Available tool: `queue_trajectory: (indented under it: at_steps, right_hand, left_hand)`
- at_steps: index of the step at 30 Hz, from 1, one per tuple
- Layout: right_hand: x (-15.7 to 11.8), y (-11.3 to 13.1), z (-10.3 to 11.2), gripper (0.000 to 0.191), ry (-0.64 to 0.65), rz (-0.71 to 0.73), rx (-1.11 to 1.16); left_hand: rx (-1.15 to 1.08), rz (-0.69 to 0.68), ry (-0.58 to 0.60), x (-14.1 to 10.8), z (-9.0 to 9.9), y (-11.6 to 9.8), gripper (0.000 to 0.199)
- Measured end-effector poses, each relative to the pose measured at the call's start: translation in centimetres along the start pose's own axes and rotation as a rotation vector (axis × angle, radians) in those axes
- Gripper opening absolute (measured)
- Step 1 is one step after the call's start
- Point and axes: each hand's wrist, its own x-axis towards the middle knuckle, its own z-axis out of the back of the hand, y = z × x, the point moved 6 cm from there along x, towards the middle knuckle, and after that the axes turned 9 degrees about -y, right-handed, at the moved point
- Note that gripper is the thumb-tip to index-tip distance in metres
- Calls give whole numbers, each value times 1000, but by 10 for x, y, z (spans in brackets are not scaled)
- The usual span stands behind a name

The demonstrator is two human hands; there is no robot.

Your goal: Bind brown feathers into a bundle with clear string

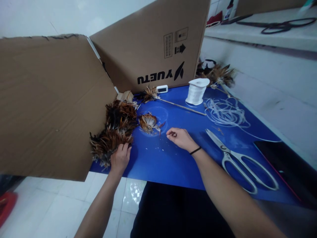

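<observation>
My left hand [121, 158] is at the near end of a pile of brown and black feathers [112, 142], its fingers curled into their edge. My right hand [182, 138], with a black band at the wrist, hovers over the blue table with fingertips pinched together. Whatever may be between those fingertips is too small to make out. Between the hands and a bit farther back lies a small loose bunch of feathers [148, 123]. Behind it, a feather duster [151, 94] with a thin stick rests on the table.
Large open scissors [229, 152] lie right of my right arm, beside a dark tablet [284, 165]. Farther back are a white spool [197, 91], tangled clear plastic strip [225, 112] and a small white display [162, 89]. Cardboard [148, 43] walls the back and left.
</observation>
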Motion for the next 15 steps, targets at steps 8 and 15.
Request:
queue_trajectory:
  at_steps: [8, 15]
  right_hand:
    - [1, -3, -3, 12, 18, 8, -32]
    - [0, -7, -2, 12, 26, -18, -32]
  left_hand:
    - [-96, 93, -139, 76, 15, 35, 45]
    - [-15, 289, 434, 136, -47, 62, 91]
